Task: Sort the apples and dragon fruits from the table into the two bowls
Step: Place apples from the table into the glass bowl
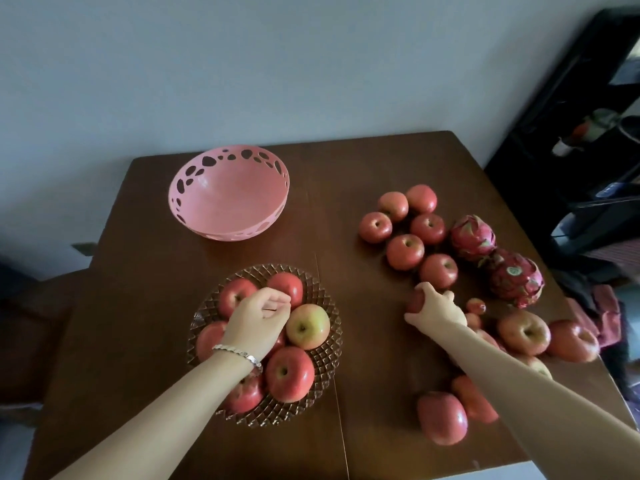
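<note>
On the brown wooden table (363, 168), right of the cut-glass bowl (327, 296), the right hand (438, 308) grips a round red apple (415, 301) (prob. firm, smooth, weighty: hold w/ fingers round its middle); left hand (259, 317) loosely curled, empty.

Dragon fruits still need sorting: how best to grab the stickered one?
Probably from above, fingers wrapped round the broad middle of the dragon fruit: it lies on its side with its top clear, while the other dragon fruit crowds its far end.
</note>
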`<state>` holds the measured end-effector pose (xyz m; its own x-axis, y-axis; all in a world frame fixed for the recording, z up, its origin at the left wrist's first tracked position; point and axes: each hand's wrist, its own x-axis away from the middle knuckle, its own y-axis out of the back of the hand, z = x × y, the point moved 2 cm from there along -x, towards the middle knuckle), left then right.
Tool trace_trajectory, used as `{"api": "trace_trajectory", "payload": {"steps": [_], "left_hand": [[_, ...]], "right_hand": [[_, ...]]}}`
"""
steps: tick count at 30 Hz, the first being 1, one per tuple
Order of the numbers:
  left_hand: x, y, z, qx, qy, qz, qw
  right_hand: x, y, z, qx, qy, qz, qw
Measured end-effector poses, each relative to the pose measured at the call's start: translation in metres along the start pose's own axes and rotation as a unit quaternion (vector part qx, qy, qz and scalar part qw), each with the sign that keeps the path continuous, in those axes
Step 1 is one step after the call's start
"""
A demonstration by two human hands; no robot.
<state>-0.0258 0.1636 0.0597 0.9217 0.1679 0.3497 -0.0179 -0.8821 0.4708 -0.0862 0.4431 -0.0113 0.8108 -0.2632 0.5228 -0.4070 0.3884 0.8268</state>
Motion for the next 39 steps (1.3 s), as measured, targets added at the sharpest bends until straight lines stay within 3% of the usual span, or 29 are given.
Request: {"api": "trace_trajectory", "payload": {"steps": [2, 5, 6, 7, 8, 11, 14, 15, 17, 19, 20, 22, 24, 29, 33, 39], "left_hand": [[0.001, -0.004, -0.007, 0.013, -0.007, 0.022, 1.0], [0.003, -0.02, -0.024, 0.051, -0.009, 0.105, 0.993], [0.004, -0.028, -0.031, 0.052, -0.016, 0.133, 0.99], [0.005, -0.037, -0.038, 0.032, -0.034, 0.155, 0.987], [0.006, -0.044, -0.045, -0.003, -0.058, 0.168, 0.984], [0.004, -0.064, -0.055, -0.113, -0.121, 0.154, 0.974], [-0.004, -0.071, -0.05, -0.141, -0.091, 0.119, 0.979], [-0.005, -0.071, -0.047, -0.142, -0.07, 0.115, 0.981], [-0.006, -0.07, -0.04, -0.13, -0.04, 0.115, 0.984], [-0.006, -0.068, -0.036, -0.11, -0.028, 0.109, 0.987], [-0.005, -0.067, -0.036, -0.104, -0.028, 0.105, 0.989], [-0.005, -0.065, -0.035, -0.087, -0.028, 0.101, 0.991], [-0.006, -0.061, -0.035, -0.076, -0.023, 0.089, 0.993], [-0.002, -0.039, -0.021, -0.074, 0.009, 0.057, 0.996], [0.007, -0.011, -0.004, -0.09, 0.034, 0.038, 0.995], [0.015, 0.04, 0.021, -0.319, 0.08, -0.036, 0.944]], "right_hand": [[0.011, 0.005, 0.009, -0.168, 0.005, 0.045, 0.985], [0.038, 0.016, 0.036, -0.435, -0.027, 0.172, 0.884], [0.048, 0.021, 0.045, -0.481, -0.023, 0.212, 0.85], [0.057, 0.027, 0.053, -0.49, -0.004, 0.235, 0.839], [0.065, 0.031, 0.059, -0.474, 0.024, 0.235, 0.848], [0.082, 0.041, 0.068, -0.303, 0.14, 0.17, 0.927], [0.083, 0.049, 0.069, -0.148, 0.253, 0.175, 0.94], [0.074, 0.053, 0.067, -0.143, 0.26, 0.163, 0.941], [0.038, 0.061, 0.053, -0.122, 0.234, 0.047, 0.963], [-0.005, 0.066, 0.035, -0.036, 0.153, -0.085, 0.984], [-0.025, 0.064, 0.026, -0.002, 0.098, -0.097, 0.99], [-0.052, 0.056, 0.012, 0.038, 0.022, -0.06, 0.997], [-0.069, 0.043, 0.002, 0.04, 0.001, -0.007, 0.999], [-0.072, 0.029, -0.016, -0.065, 0.017, -0.034, 0.997], [-0.05, 0.027, -0.022, -0.028, 0.03, -0.008, 0.999], [0.015, 0.026, 0.017, -0.074, 0.159, 0.027, 0.984]]}}
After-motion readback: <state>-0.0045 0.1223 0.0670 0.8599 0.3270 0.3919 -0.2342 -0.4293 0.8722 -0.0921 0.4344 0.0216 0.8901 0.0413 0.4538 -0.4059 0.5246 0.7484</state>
